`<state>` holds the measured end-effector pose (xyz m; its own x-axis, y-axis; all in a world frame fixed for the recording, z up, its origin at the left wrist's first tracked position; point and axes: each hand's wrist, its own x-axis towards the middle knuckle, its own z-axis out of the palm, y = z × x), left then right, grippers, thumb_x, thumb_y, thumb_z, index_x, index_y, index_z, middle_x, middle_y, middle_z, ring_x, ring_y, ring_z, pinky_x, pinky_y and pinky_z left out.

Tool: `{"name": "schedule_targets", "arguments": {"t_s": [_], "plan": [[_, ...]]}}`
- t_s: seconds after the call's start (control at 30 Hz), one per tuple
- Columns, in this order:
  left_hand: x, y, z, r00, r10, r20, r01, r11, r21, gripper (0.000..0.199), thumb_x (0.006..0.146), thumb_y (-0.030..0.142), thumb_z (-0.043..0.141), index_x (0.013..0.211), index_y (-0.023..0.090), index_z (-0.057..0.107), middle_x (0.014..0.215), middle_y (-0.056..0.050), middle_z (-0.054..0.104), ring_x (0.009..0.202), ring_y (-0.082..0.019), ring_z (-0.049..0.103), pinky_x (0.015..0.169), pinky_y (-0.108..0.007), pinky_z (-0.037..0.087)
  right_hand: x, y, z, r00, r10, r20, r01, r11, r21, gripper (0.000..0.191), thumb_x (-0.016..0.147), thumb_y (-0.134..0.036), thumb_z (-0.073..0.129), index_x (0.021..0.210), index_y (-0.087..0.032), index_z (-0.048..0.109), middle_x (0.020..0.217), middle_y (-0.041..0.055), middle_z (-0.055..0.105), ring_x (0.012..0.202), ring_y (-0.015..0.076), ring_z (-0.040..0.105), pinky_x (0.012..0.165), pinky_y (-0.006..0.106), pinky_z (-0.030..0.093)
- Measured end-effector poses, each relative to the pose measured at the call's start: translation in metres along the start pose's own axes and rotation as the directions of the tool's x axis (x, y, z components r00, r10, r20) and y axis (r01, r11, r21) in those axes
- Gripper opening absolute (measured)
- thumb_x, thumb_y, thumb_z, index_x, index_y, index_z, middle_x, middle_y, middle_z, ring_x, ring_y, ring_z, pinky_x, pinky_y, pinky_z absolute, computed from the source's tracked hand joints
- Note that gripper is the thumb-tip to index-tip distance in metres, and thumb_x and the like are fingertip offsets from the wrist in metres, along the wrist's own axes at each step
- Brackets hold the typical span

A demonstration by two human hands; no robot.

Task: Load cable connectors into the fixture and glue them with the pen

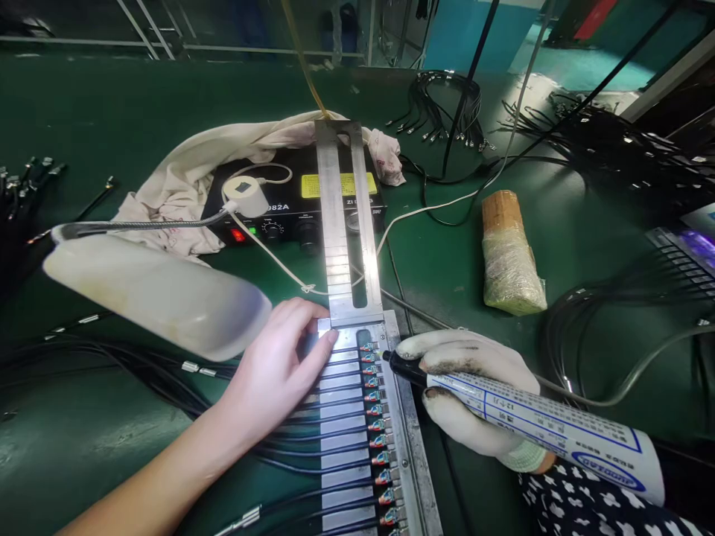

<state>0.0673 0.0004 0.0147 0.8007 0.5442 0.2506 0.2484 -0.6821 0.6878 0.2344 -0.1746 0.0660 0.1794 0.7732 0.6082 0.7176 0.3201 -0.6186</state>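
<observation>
My bare left hand (279,365) grips the upper left edge of a long metal jig (346,465), thumb on top and the other fingers curled at its side. Several black cables (340,428) lie side by side across the jig, their stripped coloured wires (375,409) and metal connectors along its right side. In a white glove with dark smudges, my right hand (469,394) is closed round a white labelled glue tube (536,417). The tube lies tilted, its black nozzle (391,359) pointing left at the topmost wire ends. Whether the tip touches them I cannot tell.
Behind the jig stands a black control box (284,201) with a cloth (190,171) draped over it. A white lamp head (156,290) on a flexible neck hangs at left. At right stands a wrapped block (511,253); cable bundles (620,149) lie beyond it.
</observation>
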Motion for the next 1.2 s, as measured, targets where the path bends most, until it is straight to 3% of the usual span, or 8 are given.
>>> {"name": "schedule_targets", "arguments": {"t_s": [0.47,0.7,0.9,1.2], "plan": [[0.000,0.001,-0.001,1.000,-0.004,0.005,0.004,1.000,-0.003,0.016,0.094,0.037,0.052,0.095,0.021,0.055,0.087,-0.001,0.053,0.084,-0.019,0.051,0.074,-0.031,0.041,-0.001,0.003,0.000,1.000,0.015,-0.024,-0.016,0.999,-0.038,0.018,0.076,-0.013,0.072,0.092,-0.020,0.067,0.099,0.0073,0.076,0.086,0.0233,0.074,0.076,0.035,0.063],[0.001,0.002,-0.001,1.000,0.007,0.008,-0.007,1.000,-0.011,0.015,0.094,0.036,0.052,0.095,0.021,0.055,0.087,-0.001,0.054,0.083,-0.019,0.051,0.074,-0.031,0.042,-0.008,-0.006,-0.006,0.997,-0.002,-0.079,0.004,1.000,0.025,0.021,0.080,-0.015,0.071,0.101,-0.019,0.066,0.103,0.0095,0.074,0.092,0.0261,0.073,0.080,0.040,0.062],[0.001,0.001,-0.002,1.000,0.019,0.004,-0.019,1.000,0.002,0.016,0.095,0.036,0.052,0.095,0.021,0.055,0.086,-0.001,0.053,0.082,-0.019,0.051,0.073,-0.031,0.042,-0.009,-0.009,-0.009,0.999,-0.020,0.030,0.021,0.999,-0.033,0.019,0.079,-0.014,0.069,0.097,-0.019,0.066,0.099,0.0099,0.075,0.086,0.0247,0.074,0.074,0.036,0.063],[0.000,0.002,-0.001,1.000,0.009,0.001,-0.009,1.000,0.004,0.017,0.095,0.037,0.053,0.094,0.020,0.055,0.085,-0.001,0.053,0.082,-0.018,0.050,0.073,-0.032,0.041,-0.006,-0.003,-0.003,0.999,-0.020,0.031,0.021,1.000,-0.023,0.022,0.075,-0.011,0.070,0.095,-0.019,0.066,0.097,0.0083,0.075,0.086,0.0236,0.074,0.075,0.034,0.063]]}}
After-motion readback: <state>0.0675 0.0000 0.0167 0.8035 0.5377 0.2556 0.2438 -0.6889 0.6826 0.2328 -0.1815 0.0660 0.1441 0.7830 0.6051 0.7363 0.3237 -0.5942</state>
